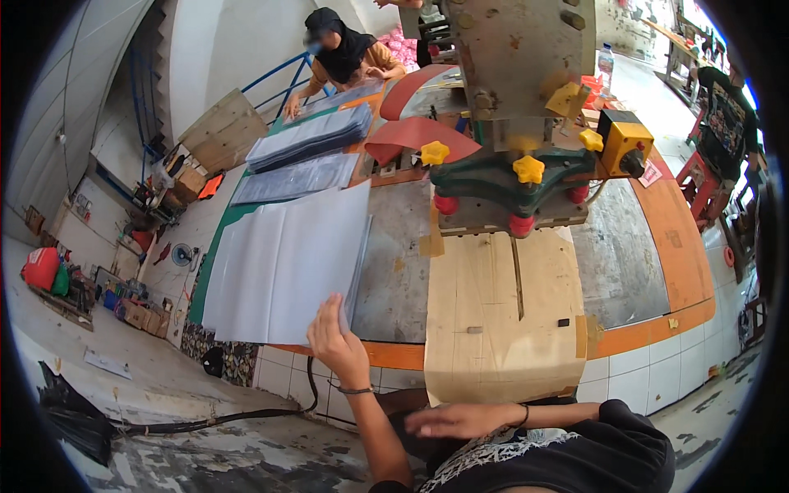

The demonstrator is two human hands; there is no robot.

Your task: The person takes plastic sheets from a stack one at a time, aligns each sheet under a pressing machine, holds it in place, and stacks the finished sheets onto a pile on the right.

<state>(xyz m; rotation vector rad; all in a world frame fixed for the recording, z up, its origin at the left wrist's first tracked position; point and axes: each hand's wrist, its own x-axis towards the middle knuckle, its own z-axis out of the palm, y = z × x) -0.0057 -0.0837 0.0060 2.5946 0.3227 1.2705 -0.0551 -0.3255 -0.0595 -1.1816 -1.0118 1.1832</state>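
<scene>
Beside the press machine [509, 123], grey plastic sheets [283, 263], stacked.

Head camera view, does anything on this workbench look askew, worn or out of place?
The cardboard board under the press shows a dark slit down its middle and taped patches at its edges. The grey sheet stack, touched by the left hand, overhangs the bench's front edge.

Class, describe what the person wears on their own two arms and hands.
Both forearms are bare, with no gloves. The left hand has a thin dark band at the wrist; the right hand has a similar one. A dark sleeve covers the right upper arm.
</scene>
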